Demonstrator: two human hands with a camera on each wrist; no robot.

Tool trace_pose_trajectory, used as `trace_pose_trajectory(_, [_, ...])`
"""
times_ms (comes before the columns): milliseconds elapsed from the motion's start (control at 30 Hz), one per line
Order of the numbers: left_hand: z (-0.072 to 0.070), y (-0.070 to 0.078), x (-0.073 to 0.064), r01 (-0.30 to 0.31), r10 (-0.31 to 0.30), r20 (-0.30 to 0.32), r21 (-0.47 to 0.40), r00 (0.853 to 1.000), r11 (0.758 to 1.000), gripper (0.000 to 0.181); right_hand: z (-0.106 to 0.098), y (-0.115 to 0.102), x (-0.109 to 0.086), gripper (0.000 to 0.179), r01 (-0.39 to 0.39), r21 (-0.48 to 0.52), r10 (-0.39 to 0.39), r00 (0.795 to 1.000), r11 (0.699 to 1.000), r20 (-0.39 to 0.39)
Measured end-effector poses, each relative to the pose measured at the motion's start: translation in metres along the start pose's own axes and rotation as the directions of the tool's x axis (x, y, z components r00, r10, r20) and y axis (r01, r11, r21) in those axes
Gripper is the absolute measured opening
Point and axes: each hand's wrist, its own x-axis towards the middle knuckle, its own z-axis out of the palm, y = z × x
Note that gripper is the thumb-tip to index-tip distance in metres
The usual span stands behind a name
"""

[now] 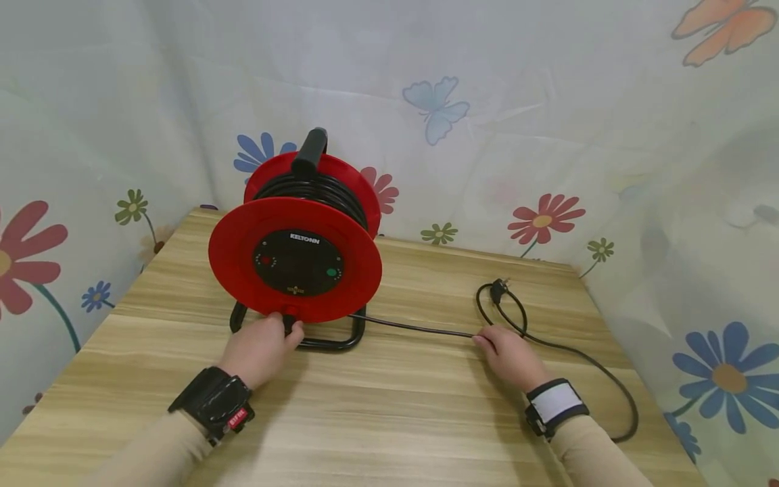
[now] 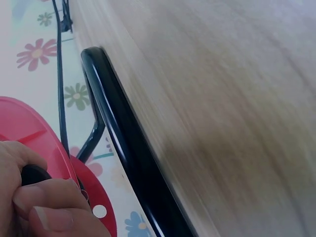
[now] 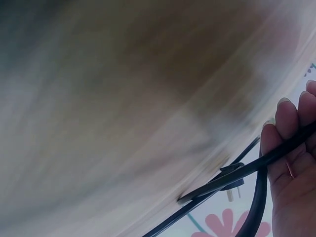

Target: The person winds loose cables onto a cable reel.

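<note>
A red cable reel [image 1: 226, 251] with black cable wound on its drum stands upright on a black tube frame [image 1: 331, 345]. At the bottom of its front disc, my left hand [image 1: 258, 348] grips the black crank knob [image 2: 33, 174], fingers curled around it. My right hand [image 1: 511, 355], to the right of the reel, holds the black cable [image 1: 420, 329] that runs out from the drum. In the right wrist view the cable crosses the fingers [image 3: 286, 118] of that hand. Beyond the right hand lies the cable's plug [image 1: 498, 291], beside a loose loop.
The wooden table [image 1: 389, 419] carries the reel and the cable. Slack cable [image 1: 627, 399] curves along the table's right side. Behind and at both sides hangs a white curtain [image 1: 517, 88] printed with flowers and butterflies. A black carrying handle [image 1: 310, 152] tops the reel.
</note>
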Motion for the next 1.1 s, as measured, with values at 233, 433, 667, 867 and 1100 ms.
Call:
trace_pose_trajectory(233, [-0.004,-0.013,0.001,0.02,-0.013,0.08,-0.095,0.997,0.995,0.037,-0.003,-0.009,0.003,0.012,0.016,0.009,-0.016,1.0,1.0,0.008])
trace_pose_trajectory(433, [-0.013,-0.026,0.004,0.016,0.001,0.11,-0.149,0.994,0.989,0.033,-0.009,-0.022,0.013,0.017,0.011,0.035,-0.013,0.999,0.999,0.05])
trace_pose_trajectory(667, [-0.026,-0.034,0.003,0.053,-0.022,0.153,-0.198,0.988,0.979,0.042,-0.01,-0.032,0.02,0.016,0.004,0.047,-0.008,0.996,0.999,0.085])
trace_pose_trajectory(867, [-0.033,-0.042,0.003,0.103,-0.051,0.199,-0.261,0.979,0.96,0.046,-0.008,-0.036,0.024,0.018,-0.016,0.06,0.01,0.994,0.998,0.105])
trace_pose_trajectory(1100, [-0.043,-0.046,-0.002,0.132,-0.07,0.202,-0.312,0.977,0.941,0.053,-0.007,-0.042,0.029,0.021,-0.029,0.044,0.024,0.993,0.999,0.119])
